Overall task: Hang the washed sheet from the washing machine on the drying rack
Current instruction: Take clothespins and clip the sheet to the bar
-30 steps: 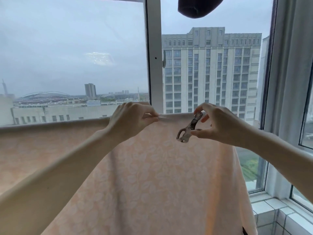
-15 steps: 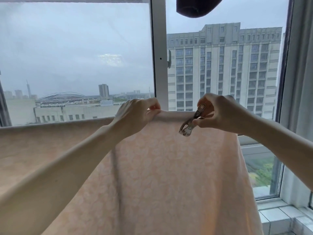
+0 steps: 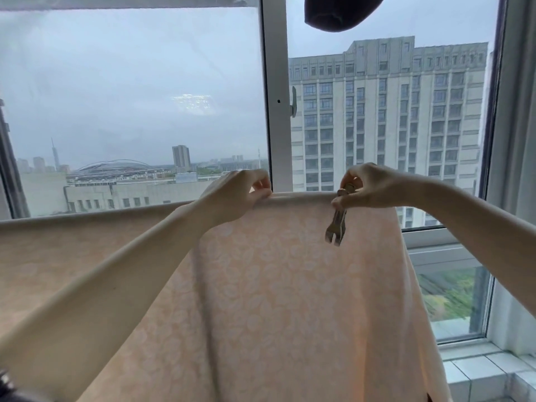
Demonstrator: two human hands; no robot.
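Both hands (image 3: 235,195) (image 3: 367,187) pinch the sheet's (image 3: 290,285) top edge, clip (image 3: 336,227) dangling.

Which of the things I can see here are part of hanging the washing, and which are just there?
Part of the job: sheet, metal clip, left hand pinching the sheet's top edge, right hand gripping the clip.

Just there: window handle, dark cloth overhead, tiled ledge.
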